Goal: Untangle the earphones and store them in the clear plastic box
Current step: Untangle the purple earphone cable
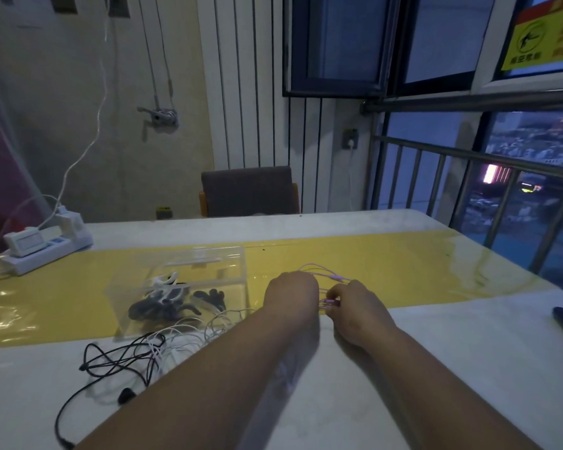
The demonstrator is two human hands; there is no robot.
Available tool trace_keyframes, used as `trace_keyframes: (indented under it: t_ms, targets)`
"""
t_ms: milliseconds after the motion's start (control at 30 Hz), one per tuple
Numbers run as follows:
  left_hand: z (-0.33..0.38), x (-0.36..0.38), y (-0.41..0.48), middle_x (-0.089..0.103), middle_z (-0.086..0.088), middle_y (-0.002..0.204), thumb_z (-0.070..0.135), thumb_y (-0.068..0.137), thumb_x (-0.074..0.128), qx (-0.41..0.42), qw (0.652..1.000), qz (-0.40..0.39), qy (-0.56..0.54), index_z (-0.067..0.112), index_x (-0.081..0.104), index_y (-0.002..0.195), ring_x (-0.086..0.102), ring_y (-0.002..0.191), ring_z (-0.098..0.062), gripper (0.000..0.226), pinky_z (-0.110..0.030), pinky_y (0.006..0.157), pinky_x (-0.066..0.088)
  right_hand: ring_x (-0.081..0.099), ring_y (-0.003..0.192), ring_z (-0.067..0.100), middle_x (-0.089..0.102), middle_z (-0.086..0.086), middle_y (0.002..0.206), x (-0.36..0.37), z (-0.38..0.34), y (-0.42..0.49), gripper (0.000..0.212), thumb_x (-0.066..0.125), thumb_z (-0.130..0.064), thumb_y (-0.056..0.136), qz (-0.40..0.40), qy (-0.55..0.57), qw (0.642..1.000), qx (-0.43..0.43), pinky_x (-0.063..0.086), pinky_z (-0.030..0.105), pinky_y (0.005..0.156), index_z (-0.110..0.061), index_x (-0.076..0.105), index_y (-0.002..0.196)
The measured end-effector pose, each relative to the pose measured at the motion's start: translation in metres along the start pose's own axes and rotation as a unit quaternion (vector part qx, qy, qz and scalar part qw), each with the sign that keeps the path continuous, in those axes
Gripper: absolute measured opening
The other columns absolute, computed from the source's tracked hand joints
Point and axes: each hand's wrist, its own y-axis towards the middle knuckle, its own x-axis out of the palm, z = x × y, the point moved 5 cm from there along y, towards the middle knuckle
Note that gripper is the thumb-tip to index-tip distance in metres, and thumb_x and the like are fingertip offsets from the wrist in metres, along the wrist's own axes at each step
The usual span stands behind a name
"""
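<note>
Here, the left hand (291,293) curls around loops of the pink earphones (322,272) and the right hand (351,303) pinches them, just right of the clear plastic box (124,308). More tangled earphones (127,355) lie near-left on the tabletop (436,352).

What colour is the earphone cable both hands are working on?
Pale pink-purple. The head view shows the earphone cable held between the left hand and right hand.
</note>
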Motion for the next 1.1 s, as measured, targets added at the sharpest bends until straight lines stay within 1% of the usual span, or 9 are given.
trace_keyframes:
  t_ms: [133,300,567,700,800,900,967,1033,1100]
  targets:
    - [0.004,0.0,-0.004,0.057,-0.012,0.122,0.016,0.091,0.053,0.034,0.997,0.006,0.063,0.009,0.06,0.115,0.054,0.114,-0.031,0.026,-0.035,0.082,0.042,0.056,0.101,0.029,0.047,0.004,0.112,0.001,-0.001,-0.004,0.014,0.056,-0.027,0.091,0.017,-0.018,1.0,-0.006,0.049,0.036,0.082,-0.022,0.065,0.101]
    - [0.003,-0.021,-0.011,0.062,-0.012,0.112,0.011,0.092,0.052,0.046,0.997,0.037,-0.054,0.011,0.055,0.111,0.059,0.103,-0.032,0.019,-0.033,0.07,0.037,0.059,0.094,0.031,0.063,0.005,0.102,-0.009,-0.006,-0.011,0.013,0.047,-0.022,0.094,0.054,0.005,0.999,-0.005,0.045,0.034,0.068,-0.021,0.06,0.092]
    - [-0.018,-0.03,-0.021,0.065,-0.001,0.107,0.01,0.082,0.055,0.003,0.961,0.015,-0.275,0.026,0.055,0.118,0.06,0.094,-0.024,0.04,-0.031,0.072,0.049,0.056,0.075,0.022,0.065,0.004,0.082,-0.049,-0.023,-0.014,0.013,0.045,-0.019,0.099,0.118,0.284,0.951,0.027,0.037,0.027,0.056,-0.015,0.054,0.091]
    - [-0.022,-0.02,-0.025,0.068,-0.004,0.099,0.023,0.087,0.063,0.005,0.96,0.01,-0.279,0.018,0.066,0.099,0.061,0.093,-0.024,0.013,-0.03,0.074,0.045,0.052,0.067,0.006,0.063,-0.003,0.075,-0.068,-0.039,-0.022,0.014,0.046,-0.018,0.099,0.163,0.339,0.926,-0.018,0.035,0.019,0.054,-0.011,0.056,0.091]
    - [-0.022,-0.021,-0.028,0.063,-0.004,0.089,0.025,0.093,0.056,-0.005,0.946,0.04,-0.32,0.017,0.061,0.088,0.057,0.086,-0.025,0.011,-0.031,0.07,0.041,0.054,0.071,0.014,0.061,-0.003,0.077,-0.069,-0.042,-0.026,0.012,0.047,-0.017,0.098,0.165,0.36,0.918,-0.028,0.04,0.029,0.062,-0.013,0.057,0.093]
    - [-0.026,-0.032,-0.028,0.068,-0.005,0.094,0.024,0.095,0.053,-0.021,0.919,0.088,-0.384,0.018,0.058,0.086,0.06,0.088,-0.026,0.012,-0.032,0.072,0.046,0.056,0.081,0.02,0.057,-0.008,0.083,-0.064,-0.039,-0.028,0.017,0.051,-0.018,0.086,0.102,0.317,0.943,-0.019,0.047,0.036,0.073,-0.024,0.059,0.1]
    - [-0.029,-0.043,-0.027,0.069,-0.005,0.094,0.024,0.096,0.053,-0.022,0.911,0.122,-0.394,0.014,0.059,0.087,0.061,0.088,-0.026,0.014,-0.034,0.073,0.047,0.056,0.077,0.02,0.058,-0.006,0.08,-0.058,-0.035,-0.031,0.019,0.055,-0.024,0.079,0.056,0.207,0.977,-0.013,0.045,0.033,0.067,-0.03,0.057,0.096]
    - [-0.032,-0.053,-0.027,0.069,-0.006,0.092,0.024,0.096,0.054,-0.017,0.904,0.15,-0.401,0.013,0.06,0.088,0.061,0.086,-0.026,0.015,-0.034,0.072,0.047,0.058,0.076,0.022,0.062,-0.004,0.079,-0.057,-0.035,-0.033,0.006,0.059,-0.029,0.082,0.053,0.112,0.992,-0.002,0.045,0.032,0.065,-0.031,0.059,0.088]
    - [-0.036,-0.062,-0.028,0.068,-0.005,0.088,0.024,0.095,0.055,-0.011,0.889,0.172,-0.424,0.015,0.06,0.085,0.061,0.083,-0.026,0.015,-0.036,0.072,0.049,0.059,0.075,0.025,0.066,-0.001,0.076,-0.062,-0.037,-0.033,0.016,0.056,-0.034,0.089,0.085,0.114,0.99,0.004,0.048,0.036,0.068,-0.024,0.06,0.078]
